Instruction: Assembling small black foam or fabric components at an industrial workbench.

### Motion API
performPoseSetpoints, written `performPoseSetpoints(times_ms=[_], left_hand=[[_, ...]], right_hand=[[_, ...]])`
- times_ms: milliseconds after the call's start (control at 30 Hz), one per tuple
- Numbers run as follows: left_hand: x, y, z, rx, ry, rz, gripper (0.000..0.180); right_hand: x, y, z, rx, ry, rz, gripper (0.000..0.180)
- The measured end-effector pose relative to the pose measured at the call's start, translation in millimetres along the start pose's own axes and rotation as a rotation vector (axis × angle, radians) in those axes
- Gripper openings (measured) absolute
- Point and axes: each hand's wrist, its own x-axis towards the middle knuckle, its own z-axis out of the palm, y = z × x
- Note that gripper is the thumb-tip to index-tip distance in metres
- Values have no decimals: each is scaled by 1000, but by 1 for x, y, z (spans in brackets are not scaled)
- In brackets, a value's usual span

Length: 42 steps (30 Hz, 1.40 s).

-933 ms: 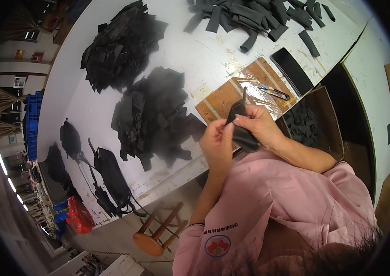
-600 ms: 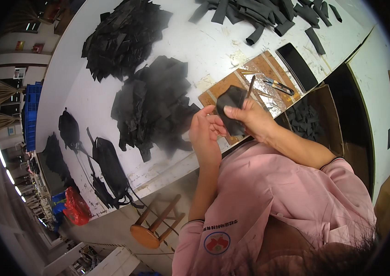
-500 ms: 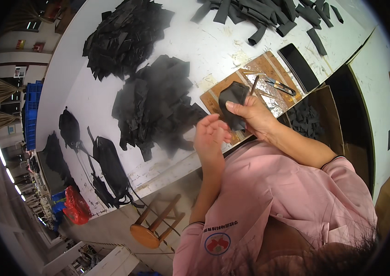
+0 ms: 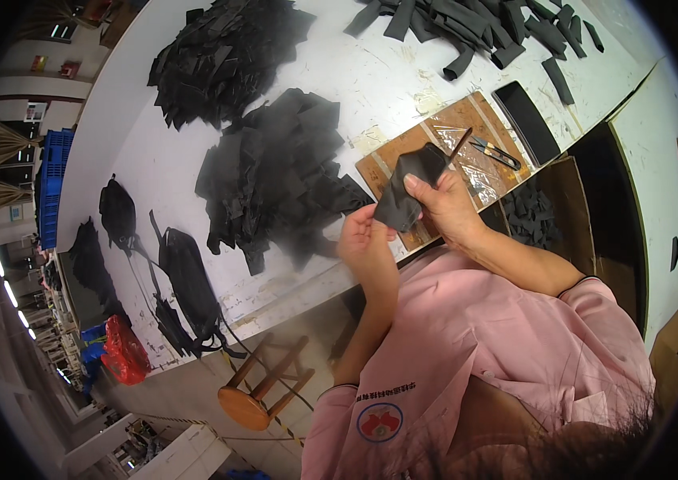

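Observation:
A small folded black fabric piece (image 4: 411,186) is held between my two hands, above a brown wooden board (image 4: 483,108). My right hand (image 4: 449,210) is closed on its right side, with the thumb pressed on top. My left hand (image 4: 367,244) pinches the lower left corner in its fingertips. Beyond my right fingers a thin dark brown stick (image 4: 461,145) sticks out; whether the hand or the fabric holds it is hidden. Thread snips (image 4: 496,152) lie on the board, beside clear plastic film.
Two heaps of flat black fabric pieces (image 4: 271,172) cover the white table's left part. Black fabric tubes (image 4: 467,28) lie at the back. A dark phone (image 4: 527,124) rests right of the board. Below the edge is a cardboard box (image 4: 575,212) of black pieces; a wooden stool (image 4: 244,408) stands lower left.
My left hand has come up to the fabric and now pinches its lower corner. The piece has tilted and spread out in my right hand. The brown stick has shifted right and up.

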Motion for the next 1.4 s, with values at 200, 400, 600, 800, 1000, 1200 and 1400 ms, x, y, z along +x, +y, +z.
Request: performPoseSetpoints(times_ms=[200,400,600,800,1000,1200,1400], left_hand=[[4,-1,-10,42,10,9,6],[1,-1,-5,183,-7,117,7],[2,-2,-3,166,-75,166,9],[6,-4,-10,338,-52,239,7],[5,-5,-11,732,38,502,9],[10,-10,-10,161,60,229,8],[16,18,-24,-455,-341,-358,18]], right_hand=[[8,4,-25,-331,-70,474,25],[-19,-17,-8,-943,-195,-623,19],[-17,-15,-1,-832,-206,-497,17],[-17,-15,4,-792,-207,-464,14],[-5,-7,1,-928,-249,-605,9],[0,-2,5,-1324,-255,-816,16],[5,0,-3,-409,-259,-87,6]])
